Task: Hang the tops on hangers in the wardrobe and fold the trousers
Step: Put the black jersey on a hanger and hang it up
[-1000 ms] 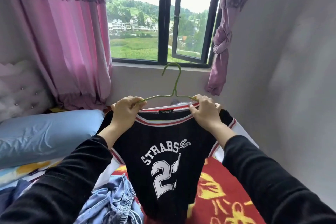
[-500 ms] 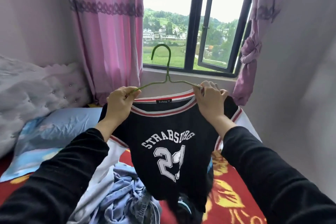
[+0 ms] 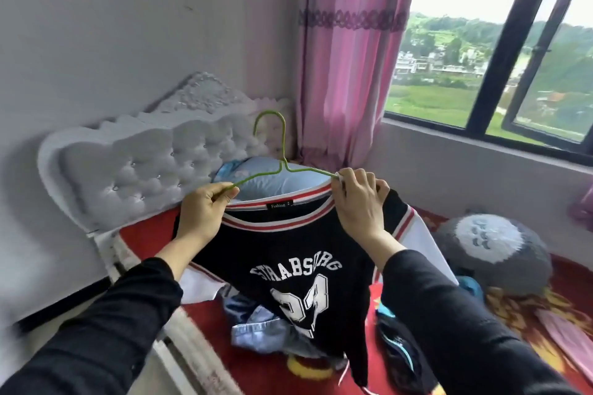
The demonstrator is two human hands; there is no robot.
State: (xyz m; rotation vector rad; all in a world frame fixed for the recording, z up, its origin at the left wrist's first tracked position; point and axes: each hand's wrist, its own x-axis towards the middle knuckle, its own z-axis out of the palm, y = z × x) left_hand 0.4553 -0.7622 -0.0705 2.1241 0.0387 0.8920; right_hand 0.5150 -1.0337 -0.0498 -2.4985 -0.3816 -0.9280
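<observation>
Holding up the black jersey (image 3: 295,253) on a green hanger (image 3: 282,167) above the bed (image 3: 205,324): hook up, bar running left to right, shirt hanging down. Left hand (image 3: 205,212) pinches the hanger's left arm, right hand (image 3: 359,202) grips the right shoulder at the collar, both forearms reaching forward.

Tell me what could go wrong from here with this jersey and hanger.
1. The thin green wire hanger shows above the wide striped neck of the black numbered jersey; when the left hand and right hand let go, a shoulder may slide off.
2. The jersey's hem trails over the heap of blue denim clothes and may drag or snag it when lifted away.
</observation>
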